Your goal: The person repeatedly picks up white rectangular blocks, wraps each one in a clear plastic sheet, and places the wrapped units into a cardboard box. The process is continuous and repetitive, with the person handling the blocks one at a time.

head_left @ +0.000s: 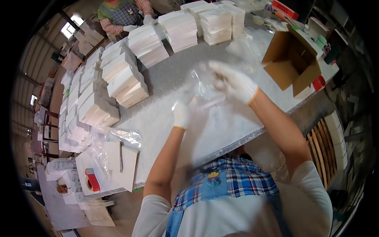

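Both my hands wear white knit gloves and are raised over the near middle of the table. Between them is a clear plastic bag point(202, 87), smeared by motion. My left hand point(181, 114) is closed on the bag's near left side, its fingertips blurred. Higher and to the right, my right hand point(233, 82) has its fingers bent together at the bag's upper right. Whether anything lies inside the bag I cannot make out.
Stacks of white flat pieces point(125, 79) line the table's left and far sides. An open cardboard box point(290, 59) stands at right. Near left lie a red tape dispenser point(92, 179), loose clear plastic point(100, 148) and boards point(128, 166). Another gloved person point(122, 15) stands across the table.
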`<state>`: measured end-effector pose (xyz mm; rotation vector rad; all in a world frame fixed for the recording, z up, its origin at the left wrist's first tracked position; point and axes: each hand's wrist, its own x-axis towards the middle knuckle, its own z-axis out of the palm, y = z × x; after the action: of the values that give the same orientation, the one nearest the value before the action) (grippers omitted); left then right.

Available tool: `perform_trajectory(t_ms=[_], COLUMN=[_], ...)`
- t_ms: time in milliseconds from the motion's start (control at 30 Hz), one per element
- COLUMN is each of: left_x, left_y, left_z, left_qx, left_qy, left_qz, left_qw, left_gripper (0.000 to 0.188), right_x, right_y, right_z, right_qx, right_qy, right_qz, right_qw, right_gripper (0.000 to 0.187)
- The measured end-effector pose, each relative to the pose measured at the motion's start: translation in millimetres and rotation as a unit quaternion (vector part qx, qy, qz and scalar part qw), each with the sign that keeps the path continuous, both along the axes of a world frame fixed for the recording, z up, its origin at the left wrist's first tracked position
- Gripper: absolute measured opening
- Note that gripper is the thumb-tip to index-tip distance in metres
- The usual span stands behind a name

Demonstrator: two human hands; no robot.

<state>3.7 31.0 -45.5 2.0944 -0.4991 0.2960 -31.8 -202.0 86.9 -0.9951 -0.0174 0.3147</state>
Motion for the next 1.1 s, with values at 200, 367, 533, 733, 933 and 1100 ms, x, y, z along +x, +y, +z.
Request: perform_trajectory(t_ms=[200, 367, 533, 733, 933, 1100], left_x=[39, 34, 29, 34, 23, -3], left_y=[-27, -17, -21, -24, -13, -16], left_z=[-24, -27, -15, -10, -24, 7], left_qx=[-0.209, -0.147, -0.103, -0.070, -0.056, -0.043], left_qy=[0.267, 0.229, 0.215, 0.221, 0.210, 0.209], left_qz=[0.034, 0.075, 0.085, 0.110, 0.133, 0.182], left_qw=[0.940, 0.959, 0.967, 0.966, 0.967, 0.960], left_gripper=[0.035, 0.037, 0.036, 0.036, 0.038, 0.035], right_x=[101, 53, 59, 70, 46, 38], right_y=[-32, -19, -5, -4, 1, -2], right_z=[-5, -62, -108, -145, -137, -138], right_qx=[-0.094, -0.387, -0.520, -0.524, -0.550, -0.521], right_qy=[-0.044, 0.059, -0.041, -0.082, -0.020, 0.015], right_qz=[-0.150, -0.041, -0.017, -0.119, -0.101, -0.093], right_qw=[0.983, 0.919, 0.853, 0.839, 0.829, 0.848], right_gripper=[0.060, 0.078, 0.053, 0.046, 0.047, 0.049])
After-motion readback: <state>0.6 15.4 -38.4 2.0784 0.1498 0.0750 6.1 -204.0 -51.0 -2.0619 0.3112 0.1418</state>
